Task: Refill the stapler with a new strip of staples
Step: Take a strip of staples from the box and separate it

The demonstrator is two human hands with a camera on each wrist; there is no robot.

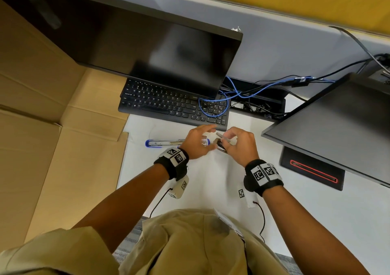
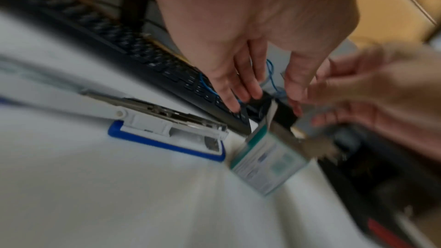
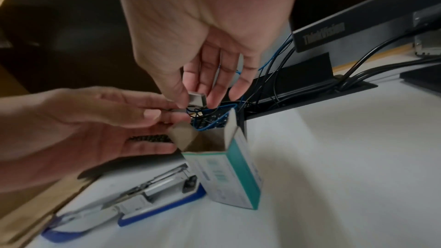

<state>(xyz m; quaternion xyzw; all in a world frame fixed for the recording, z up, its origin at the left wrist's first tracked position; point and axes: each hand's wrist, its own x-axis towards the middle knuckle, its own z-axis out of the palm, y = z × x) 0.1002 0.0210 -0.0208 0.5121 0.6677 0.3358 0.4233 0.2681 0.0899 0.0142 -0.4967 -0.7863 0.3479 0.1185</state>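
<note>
A blue and white stapler (image 1: 164, 142) lies swung open flat on the white desk (image 1: 211, 179), its metal staple channel (image 2: 167, 112) facing up. A teal and white staple box (image 3: 226, 173) stands just right of the stapler with its top flaps open. Above the box, my right hand (image 1: 229, 139) pinches a short silver strip of staples (image 3: 197, 97) between thumb and fingertips. My left hand (image 1: 207, 137) hovers over the stapler's right end. Its fingers are stretched toward the strip and it holds nothing.
A black keyboard (image 1: 173, 103) lies just behind the hands under a dark monitor (image 1: 147, 49). A second monitor (image 1: 337, 122) and its base (image 1: 312, 171) are on the right. Blue and black cables (image 1: 242, 93) tangle behind. Flattened cardboard (image 1: 52, 127) covers the left.
</note>
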